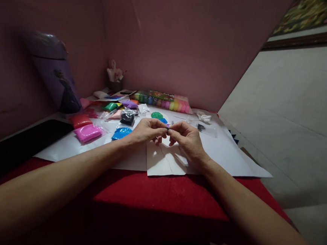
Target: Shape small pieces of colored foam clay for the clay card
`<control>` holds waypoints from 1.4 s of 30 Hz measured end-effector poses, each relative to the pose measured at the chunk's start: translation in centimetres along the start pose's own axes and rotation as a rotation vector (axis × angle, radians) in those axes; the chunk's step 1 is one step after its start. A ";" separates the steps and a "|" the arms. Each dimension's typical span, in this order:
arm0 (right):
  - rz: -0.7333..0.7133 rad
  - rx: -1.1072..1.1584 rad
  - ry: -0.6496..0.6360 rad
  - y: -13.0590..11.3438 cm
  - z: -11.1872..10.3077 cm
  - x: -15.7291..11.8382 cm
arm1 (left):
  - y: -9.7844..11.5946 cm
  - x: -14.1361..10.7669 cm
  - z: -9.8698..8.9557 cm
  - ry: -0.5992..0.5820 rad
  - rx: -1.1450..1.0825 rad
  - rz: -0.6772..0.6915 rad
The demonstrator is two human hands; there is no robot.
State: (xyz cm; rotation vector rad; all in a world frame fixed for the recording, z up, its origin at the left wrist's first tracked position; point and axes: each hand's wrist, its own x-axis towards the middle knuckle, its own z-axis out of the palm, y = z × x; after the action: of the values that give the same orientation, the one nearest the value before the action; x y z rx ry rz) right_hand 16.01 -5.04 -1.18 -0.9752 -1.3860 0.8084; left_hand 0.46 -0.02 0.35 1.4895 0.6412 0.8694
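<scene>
Both hands, left [147, 130] and right [186, 137], pinch a small dark bit [168, 129] above the white sheet [163, 162]; clay packets, pink [88, 133] and blue [121, 133], lie left of it.

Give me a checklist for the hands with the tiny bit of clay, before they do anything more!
1. Both hands meet on the piece: left hand and right hand pinch a tiny dark bit between their fingertips. Ok.
2. Paper sheet lies flat right under the hands. Ok.
3. Green clay shape sits on the white sheet beyond the hands, apart from them. Ok.
4. Blue clay bag lies close to the left hand, within easy reach. Ok.
5. Pink clay bag sits further left, out of the way. Ok.
6. Colour and shape of the pinched bit: too small to see. Cannot tell.
</scene>
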 end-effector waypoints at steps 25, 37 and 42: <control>0.053 0.049 0.153 0.0 -0.3 0.4 | 0.0 -0.3 0.1 0.101 -0.047 0.000; 0.042 0.049 0.016 0.0 0.0 0.1 | 0.3 -0.3 0.1 0.059 0.004 0.019; 0.032 0.039 -0.002 0.1 0.0 0.0 | 0.0 -0.1 -0.1 0.025 0.017 0.034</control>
State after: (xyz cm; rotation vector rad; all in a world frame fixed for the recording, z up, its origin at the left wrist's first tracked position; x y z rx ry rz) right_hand 16.05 -4.99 -1.26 -0.9689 -1.3546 0.8571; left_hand 0.37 -0.05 0.32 1.5105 0.6444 0.9116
